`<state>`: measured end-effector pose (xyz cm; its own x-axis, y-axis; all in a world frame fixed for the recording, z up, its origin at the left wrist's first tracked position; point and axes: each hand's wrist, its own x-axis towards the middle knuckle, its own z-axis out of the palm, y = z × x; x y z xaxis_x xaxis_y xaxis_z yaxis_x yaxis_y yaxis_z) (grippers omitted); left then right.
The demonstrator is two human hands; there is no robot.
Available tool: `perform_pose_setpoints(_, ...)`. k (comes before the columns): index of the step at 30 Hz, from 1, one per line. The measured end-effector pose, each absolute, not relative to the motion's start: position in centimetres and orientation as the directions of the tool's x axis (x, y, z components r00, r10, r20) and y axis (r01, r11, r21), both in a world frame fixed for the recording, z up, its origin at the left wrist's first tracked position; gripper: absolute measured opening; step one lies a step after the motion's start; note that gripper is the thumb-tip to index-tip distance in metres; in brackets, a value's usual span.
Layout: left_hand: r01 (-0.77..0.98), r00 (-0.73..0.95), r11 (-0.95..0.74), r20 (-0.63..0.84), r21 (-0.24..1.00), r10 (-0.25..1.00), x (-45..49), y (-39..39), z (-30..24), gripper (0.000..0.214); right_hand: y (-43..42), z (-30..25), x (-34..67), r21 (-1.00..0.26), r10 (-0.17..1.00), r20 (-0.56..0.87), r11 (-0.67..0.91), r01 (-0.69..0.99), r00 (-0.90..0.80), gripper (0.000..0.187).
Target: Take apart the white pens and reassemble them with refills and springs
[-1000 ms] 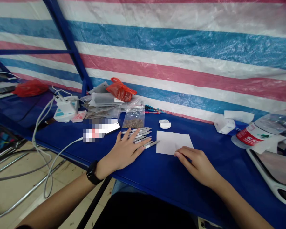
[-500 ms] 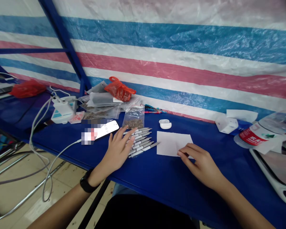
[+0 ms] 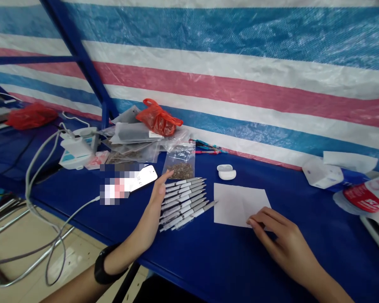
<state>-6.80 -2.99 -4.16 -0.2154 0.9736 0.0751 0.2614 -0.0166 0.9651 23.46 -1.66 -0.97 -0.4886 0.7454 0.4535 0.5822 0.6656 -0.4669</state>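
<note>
Left hand [image 3: 153, 198] stands on its edge, fingers together, holding nothing, just left of a fanned row of white-barrelled pens [image 3: 183, 203]. Can't tell if it touches them. Black watch band [image 3: 105, 266] on that wrist. Right hand [image 3: 282, 237] is low, fingers together and slightly curled, nothing visibly gripped. Its fingertips [image 3: 252, 223] reach the lower edge of a white paper sheet [image 3: 238, 204] and hide part of that edge. Can't tell if they press it. Sheet sits on the blue tabletop [image 3: 240, 263], between the hands, just right of the pen tips. Past the left fingertips: clear zip bag [image 3: 178, 166] of small brown bits, too small to identify. Left of that hand: phone [image 3: 131, 183], screen pixelated and unreadable, cabled to a white charger [image 3: 77, 149]. Ahead of the sheet: white earbud case [image 3: 226, 171]. Right of the right hand: tissue box [image 3: 322, 174] and a red-labelled bottle [image 3: 369, 198], cut off by the frame edge. Red plastic bag [image 3: 158, 118] lies on a heap of packets farther back.
</note>
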Motion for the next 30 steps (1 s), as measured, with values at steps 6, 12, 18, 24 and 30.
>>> perform_pose_setpoints(6,0.169,-0.288,-0.033,0.082,0.985,0.954,-7.0,-3.2,-3.3,0.054,-0.8,-1.6,23.7,-0.575,0.826,0.434,0.562,0.595,-0.360,0.029)
perform_pose_setpoints(12,0.118,-0.491,0.005,0.054,0.993,0.869,-7.3,-3.6,-3.8,0.045,-0.9,-1.6,23.9,-0.610,0.835,0.446,0.548,0.572,-0.323,0.031)
perform_pose_setpoints(18,-0.052,-0.507,-0.008,-0.020,0.999,0.861,-5.3,-1.8,-2.9,0.046,-1.5,-1.8,23.5,-0.551,0.772,0.504,0.633,0.543,-0.389,0.031)
perform_pose_setpoints(24,-0.128,-0.558,-0.012,-0.061,0.992,0.828,-4.8,-1.0,-2.0,0.050,-2.5,-2.6,24.1,-0.551,0.750,0.474,0.661,0.510,-0.461,0.019)
perform_pose_setpoints(30,-0.050,-0.635,0.017,-0.045,0.999,0.771,-5.1,-3.5,-3.7,0.059,-2.2,-1.9,24.6,-0.552,0.750,0.520,0.660,0.509,-0.409,0.017)
